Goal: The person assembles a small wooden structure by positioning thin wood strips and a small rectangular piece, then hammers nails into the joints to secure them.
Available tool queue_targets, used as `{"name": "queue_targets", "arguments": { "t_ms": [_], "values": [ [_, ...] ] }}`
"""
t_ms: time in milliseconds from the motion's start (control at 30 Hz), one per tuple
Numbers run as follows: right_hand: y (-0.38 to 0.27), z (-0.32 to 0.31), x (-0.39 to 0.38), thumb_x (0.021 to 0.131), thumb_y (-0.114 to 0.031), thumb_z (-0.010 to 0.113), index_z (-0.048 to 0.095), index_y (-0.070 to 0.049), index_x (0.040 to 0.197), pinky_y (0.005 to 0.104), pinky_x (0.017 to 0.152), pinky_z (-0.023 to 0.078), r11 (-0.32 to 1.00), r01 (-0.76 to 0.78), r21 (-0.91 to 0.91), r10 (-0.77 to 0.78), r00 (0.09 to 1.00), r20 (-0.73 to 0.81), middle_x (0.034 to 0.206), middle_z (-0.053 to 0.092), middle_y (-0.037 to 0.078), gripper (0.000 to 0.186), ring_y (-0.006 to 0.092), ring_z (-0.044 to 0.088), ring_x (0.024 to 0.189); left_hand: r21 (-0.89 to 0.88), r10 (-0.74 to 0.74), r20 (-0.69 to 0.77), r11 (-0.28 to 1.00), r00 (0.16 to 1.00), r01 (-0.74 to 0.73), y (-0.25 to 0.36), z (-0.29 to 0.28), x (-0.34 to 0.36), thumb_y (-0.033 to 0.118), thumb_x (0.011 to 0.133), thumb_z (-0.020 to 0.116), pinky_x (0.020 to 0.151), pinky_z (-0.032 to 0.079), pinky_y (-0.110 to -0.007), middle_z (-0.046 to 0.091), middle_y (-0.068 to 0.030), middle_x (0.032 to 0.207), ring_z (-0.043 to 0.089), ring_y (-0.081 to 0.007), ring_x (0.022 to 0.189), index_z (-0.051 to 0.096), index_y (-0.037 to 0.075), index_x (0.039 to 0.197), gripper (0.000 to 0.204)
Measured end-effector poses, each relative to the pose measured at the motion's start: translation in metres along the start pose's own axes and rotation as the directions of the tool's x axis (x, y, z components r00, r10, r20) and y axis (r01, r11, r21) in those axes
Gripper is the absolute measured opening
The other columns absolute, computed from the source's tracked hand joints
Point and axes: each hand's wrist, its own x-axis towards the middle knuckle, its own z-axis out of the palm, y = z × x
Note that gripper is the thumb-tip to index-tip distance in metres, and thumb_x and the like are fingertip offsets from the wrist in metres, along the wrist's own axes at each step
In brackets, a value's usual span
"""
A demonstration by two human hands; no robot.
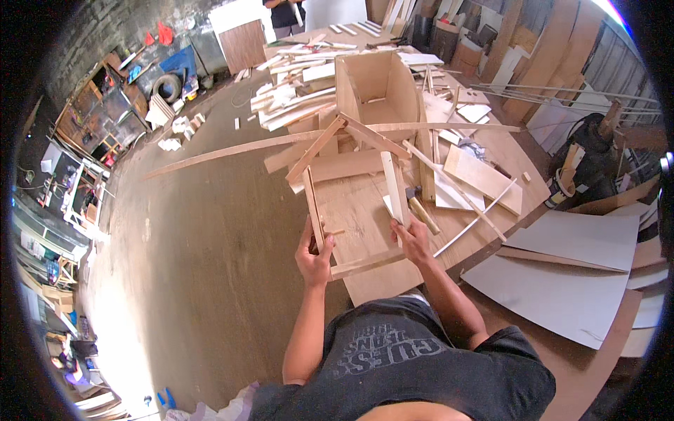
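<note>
My left hand (313, 254) grips an upright wooden slat (312, 196) at the left of a small frame. My right hand (410, 237) grips a paler slat (394, 182) on the frame's right side. A crosspiece (365, 257) lies along the frame's near end, and two angled strips (317, 147) meet in a peak at its far end. A hammer (425, 214) with a wooden handle lies beside my right hand. Behind stands an open plywood box (379, 88), with a long curved strip (232, 151) lying across in front of it.
The plywood worktable (533, 184) holds piles of offcuts (295, 91) and boards (477, 175). White panels (551, 281) lean at the right near black bins (583, 154). A person (284, 21) stands at the far side. A tire (166, 90) and clutter line the left wall.
</note>
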Motion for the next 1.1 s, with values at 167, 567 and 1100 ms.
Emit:
{"name": "queue_targets", "arguments": {
  "t_ms": [167, 567, 1100],
  "values": [
    [-0.033, -0.005, 0.019, 0.103, -0.027, 0.069, 0.067, -0.003, 0.103, 0.0320, 0.061, 0.050, 0.987, 0.161, 0.026, -0.159, 0.985, -0.064, 0.073, 0.064, 0.002, 0.024, 0.0115, 0.061, 0.067, -0.002, 0.135, -0.010, 0.991, 0.991, -0.135, 0.027, 0.015, 0.024, 0.016, 0.096, 0.078, 0.083, 0.067, -0.034, 0.073, -0.0088, 0.124, 0.073, -0.0146, 0.098, 0.065, 0.001, 0.141, 0.049],
    [-0.074, -0.002, 0.046, 0.104, -0.033, 0.066, 0.066, -0.003, 0.092, 0.0302, 0.063, 0.048, 0.922, 0.382, 0.063, -0.371, 0.919, -0.130, 0.074, 0.065, 0.003, 0.033, 0.0119, 0.062, 0.069, 0.004, 0.343, 0.017, 0.939, 0.939, -0.343, 0.049, 0.016, 0.045, 0.001, 0.093, 0.074, 0.086, 0.056, -0.024, 0.069, -0.0099, 0.140, 0.071, -0.0135, 0.113, 0.053, 0.005, 0.156, 0.067],
    [-0.088, -0.062, 0.100, 0.100, -0.035, 0.068, 0.068, -0.001, 0.107, 0.0362, 0.067, 0.052, 0.836, 0.541, -0.092, -0.548, 0.825, -0.137, 0.080, 0.068, 0.009, 0.034, 0.0196, 0.066, 0.072, 0.010, 0.245, 0.057, 0.969, 0.968, -0.246, 0.054, 0.090, 0.055, 0.030, 0.103, 0.074, 0.083, 0.050, -0.027, 0.069, 0.0001, 0.109, 0.065, -0.0097, 0.098, 0.068, 0.005, 0.127, 0.035]
  ]
}}
